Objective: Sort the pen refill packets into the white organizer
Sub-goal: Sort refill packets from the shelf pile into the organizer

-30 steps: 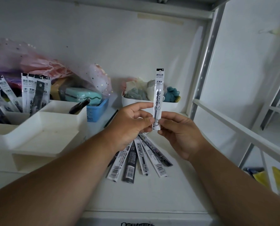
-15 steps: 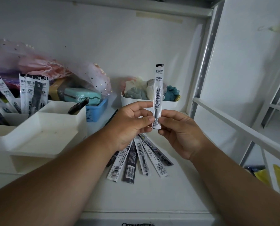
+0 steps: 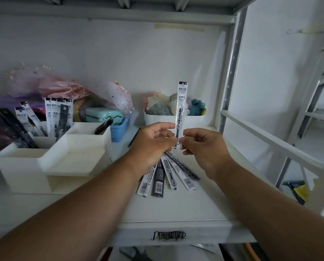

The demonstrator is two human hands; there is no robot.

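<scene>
We hold one long, narrow white plastic pen refill packet (image 3: 181, 110) upright in front of us, above the shelf, its lower end pinched between the fingertips of our left hand (image 3: 153, 146) and our right hand (image 3: 204, 147), both curled onto it. The grip is only at the bottom, so the tall free end could sway or fold, and if one hand lets go too soon the slick sleeve may slip and drop onto the fan of loose refill packets (image 3: 166, 176) lying on the white shelf (image 3: 176, 206) directly beneath our hands, mixing sorted with unsorted. The stepped white plastic organizer (image 3: 63, 157) stands to our left, well apart from the held packet; its rear compartment already carries upright white and black packets (image 3: 57, 117), and pushing a new one in carelessly could tip or bend those. Carrying it there, our left forearm passes near the organizer's front corner, and a knock could shift it. Behind, a blue plastic basket (image 3: 119, 129) and a white tub of cloth items (image 3: 157, 117) crowd the back wall, while the grey metal upright (image 3: 230, 72) and white rail (image 3: 270, 142) close off the right; the freest path, we judge, runs leftward above the shelf.
</scene>
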